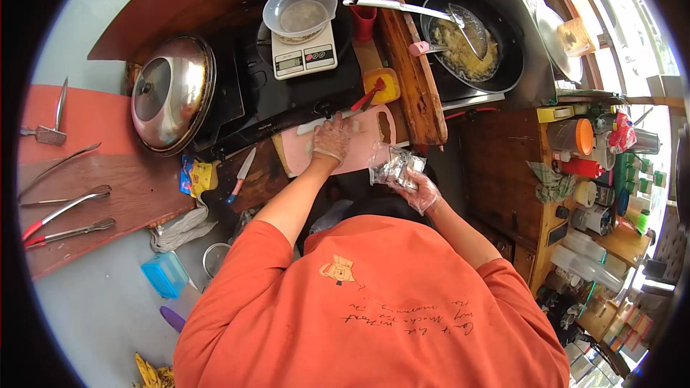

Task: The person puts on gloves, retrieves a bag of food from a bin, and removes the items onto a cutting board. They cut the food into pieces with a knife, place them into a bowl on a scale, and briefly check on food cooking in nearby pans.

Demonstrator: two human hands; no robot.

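Note:
My left hand point(330, 139), in a clear plastic glove, lies on the pink cutting board point(352, 159) with its fingers stretched toward the far edge. Next to its fingertips is a pale, flat strip point(310, 126) whose kind I cannot make out. Gloved likewise, my right hand point(418, 190) grips a clear plastic bag point(392, 167) with shiny, silvery contents at the board's near right corner. Just beyond the board, a red spatula point(371, 93) rests across a yellow tub point(384, 85).
A digital scale point(305, 54) bears a clear plastic bowl point(300, 11). Right of the wooden divider, a wok point(507, 65) holds frothing oil and a skimmer point(471, 32). A lidded metal pan point(172, 97), a knife point(243, 172) and tongs point(68, 215) are on the left.

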